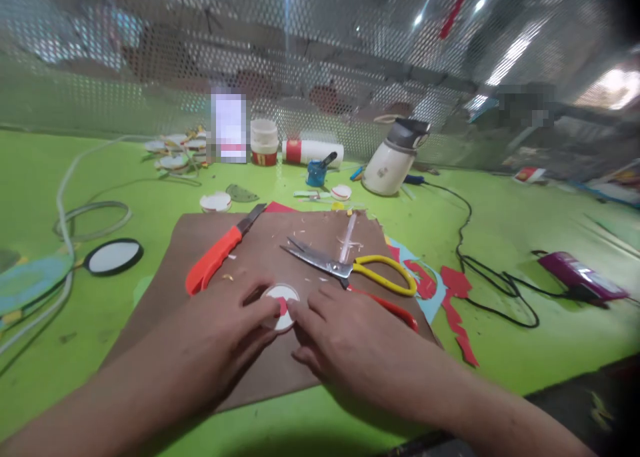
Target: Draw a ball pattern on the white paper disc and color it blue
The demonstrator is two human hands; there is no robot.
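Observation:
Both my hands meet over a small round white disc [287, 322] that looks like a paper cup bottom with a low rim. A small red paper piece [283, 306] lies on the disc. My left hand [233, 323] is closed round the disc's left side, its index finger at the red piece. From the right, the curled fingers of my right hand [340, 323] press on the disc's edge and the red piece. Just beyond lie scissors [345, 267] with one yellow and one red handle, blades apart. An orange utility knife [220, 253] rests to the left, its blade pointing away.
Brown cardboard [270, 383] covers the green table [505, 217]. Red paper scraps [455, 290] lie at right, beside a cable and a purple device [580, 277]. A bottle [393, 160], paper cups [264, 143] and a blue pot [316, 173] stand behind; a round mirror [114, 257] lies left.

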